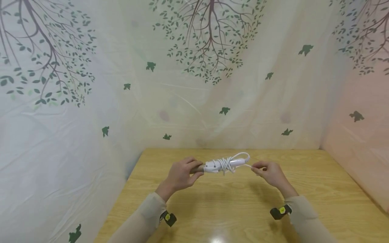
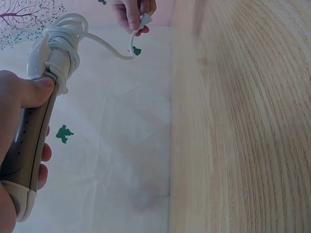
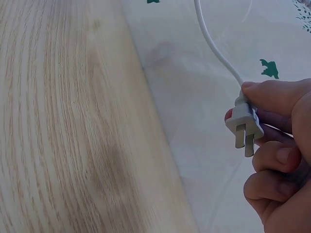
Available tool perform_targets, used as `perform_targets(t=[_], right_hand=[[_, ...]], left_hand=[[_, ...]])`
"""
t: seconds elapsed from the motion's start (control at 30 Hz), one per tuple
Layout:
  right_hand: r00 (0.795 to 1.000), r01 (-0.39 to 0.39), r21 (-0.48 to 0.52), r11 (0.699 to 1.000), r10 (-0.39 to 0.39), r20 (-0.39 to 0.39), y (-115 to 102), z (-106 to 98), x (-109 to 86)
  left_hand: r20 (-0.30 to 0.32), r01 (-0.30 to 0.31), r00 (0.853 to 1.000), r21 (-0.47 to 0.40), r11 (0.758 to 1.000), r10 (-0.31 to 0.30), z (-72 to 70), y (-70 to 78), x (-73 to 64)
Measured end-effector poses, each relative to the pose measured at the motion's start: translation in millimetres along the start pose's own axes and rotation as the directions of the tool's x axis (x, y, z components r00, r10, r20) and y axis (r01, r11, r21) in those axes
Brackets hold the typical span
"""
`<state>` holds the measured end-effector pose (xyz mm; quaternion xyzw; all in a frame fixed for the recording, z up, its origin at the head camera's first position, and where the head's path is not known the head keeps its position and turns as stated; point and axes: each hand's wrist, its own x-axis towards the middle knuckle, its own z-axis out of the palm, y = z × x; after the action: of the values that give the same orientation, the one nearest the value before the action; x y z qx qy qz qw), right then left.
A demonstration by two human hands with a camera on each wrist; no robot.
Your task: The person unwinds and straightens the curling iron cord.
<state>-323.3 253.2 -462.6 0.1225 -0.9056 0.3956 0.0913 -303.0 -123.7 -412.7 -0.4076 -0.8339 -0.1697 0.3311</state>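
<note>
My left hand (image 1: 181, 173) grips the brown part of a hair straightener (image 1: 211, 167), its thumb lying along the top in the left wrist view. A white power cord (image 1: 225, 164) is wound several times around the white part and loops at the far end. From there a free length of cord runs to my right hand (image 1: 271, 172). In the right wrist view, thumb and fingers pinch the white two-pin plug (image 3: 244, 119), metal prongs pointing down. Both hands are raised over the table, with the straightener held nearly level between them.
Below the hands lies a wood-grain table (image 1: 228, 209). Pale sheeting (image 1: 194, 118) printed with trees and green birds stands along its back and sides. Each wrist carries a small black camera, such as the left one (image 1: 169, 218).
</note>
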Motion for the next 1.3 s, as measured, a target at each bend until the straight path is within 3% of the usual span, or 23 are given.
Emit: perform_targets(t=[0.37, 0.73, 0.87, 1.07, 1.3], right_hand=[[0.998, 0.052, -0.028, 0.998, -0.052, 0.017, -1.7, 5.5, -2.3], [0.991, 0.132, 0.070, 0.989, -0.132, -0.003, -31.0, 16.4, -5.8], [0.982, 0.188, 0.172, 0.967, -0.187, -0.024, -42.1, 24.2, -8.5], [0.964, 0.252, 0.342, 0.905, -0.265, -0.009, -59.5, 33.2, -16.4], [0.954, 0.287, 0.356, 0.889, -0.300, -0.020, -97.7, 28.4, -29.7]], left_hand=[[0.020, 0.014, 1.000, 0.007, 1.000, -0.014, -0.2, -0.5, 2.3], [0.026, 0.034, 0.999, 0.013, 0.999, -0.034, -0.5, -1.7, 1.9], [0.019, 0.037, 0.999, 0.018, 0.999, -0.038, -0.4, -3.1, 1.9], [0.007, 0.050, 0.999, 0.022, 0.999, -0.050, 0.1, -4.0, 2.2], [-0.006, 0.071, 0.997, 0.034, 0.997, -0.071, 1.1, -5.2, 2.7]])
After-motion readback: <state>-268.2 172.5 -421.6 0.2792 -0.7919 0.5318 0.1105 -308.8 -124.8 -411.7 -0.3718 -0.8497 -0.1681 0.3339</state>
